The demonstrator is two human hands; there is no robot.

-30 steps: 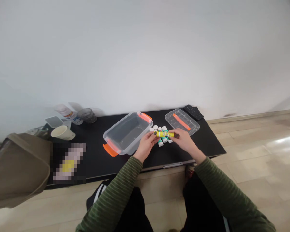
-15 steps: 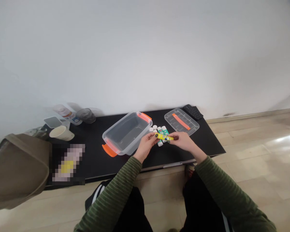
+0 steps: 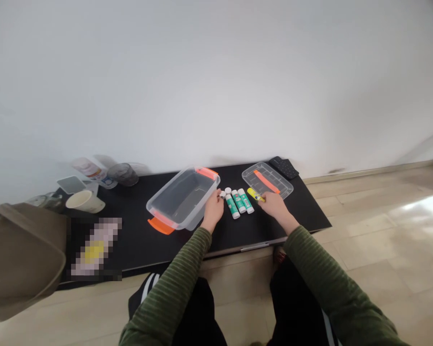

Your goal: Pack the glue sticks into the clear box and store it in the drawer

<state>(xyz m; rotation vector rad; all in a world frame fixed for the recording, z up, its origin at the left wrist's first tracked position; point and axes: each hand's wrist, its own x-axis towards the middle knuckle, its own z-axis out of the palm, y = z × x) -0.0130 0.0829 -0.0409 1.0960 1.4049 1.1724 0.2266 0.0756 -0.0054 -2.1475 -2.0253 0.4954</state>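
My right hand (image 3: 273, 204) pinches a yellow glue stick (image 3: 253, 194) just in front of the clear lid. Three green-and-white glue sticks (image 3: 238, 202) lie side by side on the black table. Behind their left end are white round tops (image 3: 228, 191), whose lower parts are hidden. Close to the box's right side, my left hand (image 3: 213, 207) has its fingertips at the nearest white top (image 3: 222, 194); its finger closure is unclear. The clear plastic box (image 3: 154, 202) with orange clips stands open to the left.
The clear lid (image 3: 286, 185) with an orange handle lies at the right, by a dark keyboard-like object (image 3: 284, 166). A paper cup (image 3: 85, 202), a dark glass (image 3: 123, 174) and a spray can (image 3: 93, 171) stand left. A brown fabric item (image 3: 25, 259) fills the left edge.
My hands have moved apart. The left has let go of the yellow glue stick and moved toward the white tops; the right has carried it right, beside the green ones. The view has shifted slightly.
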